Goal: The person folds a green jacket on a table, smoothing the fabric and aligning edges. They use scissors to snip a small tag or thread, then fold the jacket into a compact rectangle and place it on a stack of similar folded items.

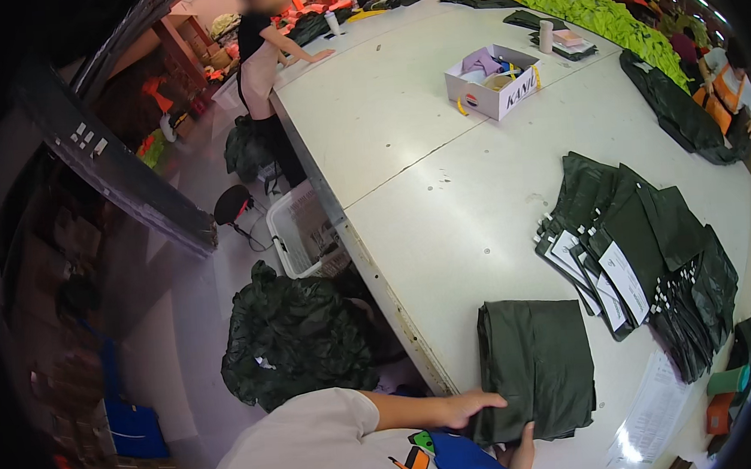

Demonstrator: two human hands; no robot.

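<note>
A folded dark green garment (538, 362), square and made of smooth fabric, lies on the white table close to me. My left hand (470, 407) grips its left edge, fingers closed over the side. At the near edge, my right hand (521, 456) holds the same garment; its thumb shows on the fabric while the other fingers are mostly hidden. To the right, a fanned pile of dark green folded pieces (663, 225) carries white paper tags (623, 275). A printed paper sheet (651, 411) lies between that pile and the near edge.
A white box (495, 102) with purple cloth inside stands farther up the table (426, 223). Left of the table edge are a heap of dark green fabric (296, 334) and a clear plastic bin (302, 230). A person in an apron (258, 70) leans on the far left edge.
</note>
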